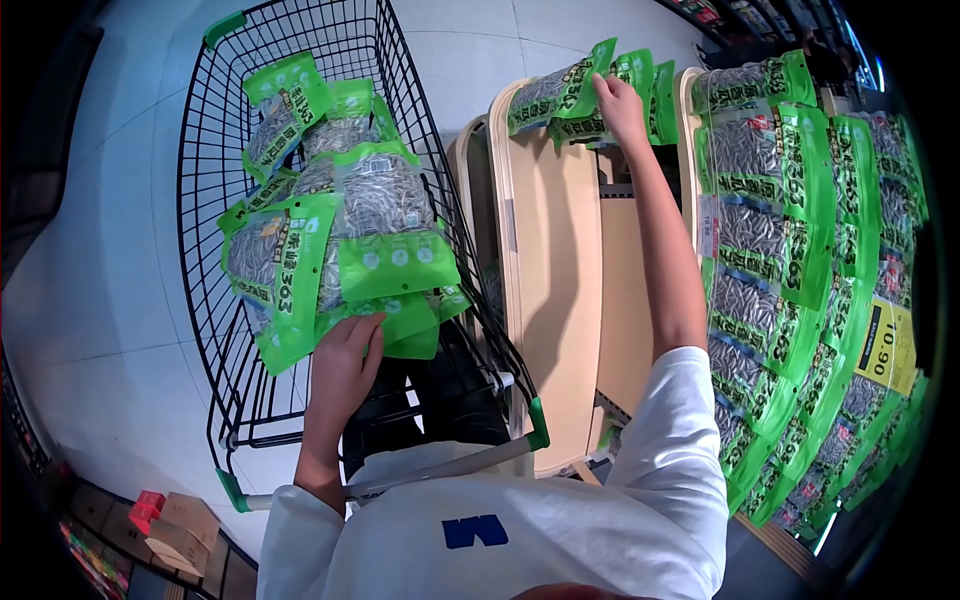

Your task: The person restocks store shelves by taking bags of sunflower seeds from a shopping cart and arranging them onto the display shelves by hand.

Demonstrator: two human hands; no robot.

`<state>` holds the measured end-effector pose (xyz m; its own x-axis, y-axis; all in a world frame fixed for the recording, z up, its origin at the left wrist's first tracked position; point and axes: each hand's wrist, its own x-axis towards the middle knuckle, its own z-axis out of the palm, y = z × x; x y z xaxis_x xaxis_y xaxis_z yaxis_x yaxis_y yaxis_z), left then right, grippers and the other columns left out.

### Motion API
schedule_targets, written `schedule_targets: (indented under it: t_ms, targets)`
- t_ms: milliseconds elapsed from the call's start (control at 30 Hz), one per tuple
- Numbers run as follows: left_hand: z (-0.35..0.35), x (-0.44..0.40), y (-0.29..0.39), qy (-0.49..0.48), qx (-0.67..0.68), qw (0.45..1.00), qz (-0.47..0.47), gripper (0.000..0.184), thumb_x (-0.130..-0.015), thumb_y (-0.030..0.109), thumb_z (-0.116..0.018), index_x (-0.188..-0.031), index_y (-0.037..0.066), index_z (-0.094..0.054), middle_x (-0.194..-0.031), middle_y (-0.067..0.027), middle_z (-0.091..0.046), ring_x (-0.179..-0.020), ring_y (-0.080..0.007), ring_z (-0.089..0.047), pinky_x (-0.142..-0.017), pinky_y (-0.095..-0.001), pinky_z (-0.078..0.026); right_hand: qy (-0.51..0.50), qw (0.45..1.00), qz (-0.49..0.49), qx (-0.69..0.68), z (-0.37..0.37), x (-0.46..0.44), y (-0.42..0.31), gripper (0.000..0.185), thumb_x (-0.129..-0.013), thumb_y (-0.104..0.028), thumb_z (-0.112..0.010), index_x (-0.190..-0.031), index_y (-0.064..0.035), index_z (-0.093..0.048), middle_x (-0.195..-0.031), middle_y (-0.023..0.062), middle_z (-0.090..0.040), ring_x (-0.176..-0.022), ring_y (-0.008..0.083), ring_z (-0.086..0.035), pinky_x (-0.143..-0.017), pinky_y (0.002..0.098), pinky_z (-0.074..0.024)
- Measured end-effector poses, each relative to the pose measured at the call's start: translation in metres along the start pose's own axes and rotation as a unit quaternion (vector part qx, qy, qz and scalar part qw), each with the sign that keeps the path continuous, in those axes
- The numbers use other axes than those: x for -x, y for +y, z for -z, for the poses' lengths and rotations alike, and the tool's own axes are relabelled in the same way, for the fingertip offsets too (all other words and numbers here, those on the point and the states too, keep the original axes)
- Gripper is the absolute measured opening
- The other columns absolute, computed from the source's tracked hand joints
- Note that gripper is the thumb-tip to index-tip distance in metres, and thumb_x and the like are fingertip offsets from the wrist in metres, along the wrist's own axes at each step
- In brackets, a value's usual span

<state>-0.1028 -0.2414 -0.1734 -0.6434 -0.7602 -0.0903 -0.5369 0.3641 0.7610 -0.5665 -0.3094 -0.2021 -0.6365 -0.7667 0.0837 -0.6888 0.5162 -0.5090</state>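
My right hand (pixel 620 105) reaches to the far end of the wooden shelf, its fingers closed on the top edge of a green bag of seeds (pixel 555 95). More green bags (pixel 632 70) lie just behind and beside that one. My left hand (pixel 348 350) is at the near end of the shopping cart (pixel 200 250), fingers closed on the edge of a green bag (pixel 400 325). Several green bags with clear windows showing striped seeds (pixel 385 190) are piled in the cart.
The wooden shelf (pixel 550 250) stands right of the cart. Rows of hanging green bags (pixel 750 230) fill the rack at right, with a yellow price sign (pixel 885 345). Cardboard boxes (pixel 185 530) sit at the lower left. Pale floor tiles (pixel 110 250) extend left of the cart.
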Motion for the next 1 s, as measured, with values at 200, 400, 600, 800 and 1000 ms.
schedule_targets:
  t_ms: [200,400,600,800,1000]
  targets:
    - [-0.001,0.001,0.0,-0.002,-0.005,1.0,-0.002,0.015,-0.079,0.006,-0.053,-0.092,0.001,-0.058,-0.079,-0.0152,-0.057,-0.069,-0.0324,-0.055,-0.061,-0.0384,-0.044,-0.012,0.999,-0.029,-0.001,0.01,0.005,-0.007,0.036,-0.083,-0.032,-0.05,-0.078,0.0029,-0.056,-0.069,0.02,-0.057,-0.068,0.0356,-0.056,-0.064,0.0395,-0.043]
    - [0.0,0.002,-0.001,-0.023,0.007,1.0,0.018,0.017,-0.078,0.001,-0.053,-0.095,0.001,-0.057,-0.083,-0.0167,-0.058,-0.075,-0.0337,-0.056,-0.064,-0.0376,-0.044,0.233,0.888,0.248,0.31,0.023,0.009,0.012,0.024,-0.078,-0.021,-0.055,-0.096,-0.0071,-0.062,-0.097,0.0185,-0.058,-0.088,0.0333,-0.057,-0.075,0.0403,-0.0454]
    - [-0.001,0.002,-0.001,-0.01,-0.01,1.0,-0.005,0.015,-0.079,0.006,-0.053,-0.092,0.001,-0.058,-0.078,-0.0154,-0.057,-0.068,-0.0325,-0.055,-0.06,-0.0389,-0.044,-0.017,0.985,-0.042,0.169,0.018,-0.003,0.034,0.027,-0.073,-0.014,-0.055,-0.098,-0.0083,-0.063,-0.09,0.022,-0.06,-0.087,0.0335,-0.058,-0.077,0.0406,-0.0453]
    - [-0.001,0.002,-0.003,-0.007,-0.001,1.0,-0.005,0.015,-0.079,0.006,-0.053,-0.092,0.001,-0.058,-0.078,-0.0157,-0.057,-0.069,-0.0328,-0.055,-0.061,-0.0387,-0.044,0.057,0.979,-0.005,0.194,0.009,-0.002,0.04,0.022,-0.071,-0.007,-0.052,-0.089,-0.0033,-0.064,-0.084,0.0234,-0.06,-0.081,0.0365,-0.058,-0.075,0.042,-0.0456]
    - [0.002,0.002,-0.003,-0.025,0.008,0.999,0.022,0.016,-0.078,0.002,-0.054,-0.094,0.001,-0.057,-0.083,-0.0166,-0.058,-0.074,-0.0334,-0.057,-0.064,-0.0374,-0.045,0.096,0.975,-0.028,0.198,0.003,-0.005,0.023,0.019,-0.07,-0.007,-0.052,-0.084,-0.0014,-0.063,-0.081,0.0236,-0.06,-0.079,0.0375,-0.058,-0.073,0.0426,-0.0463]
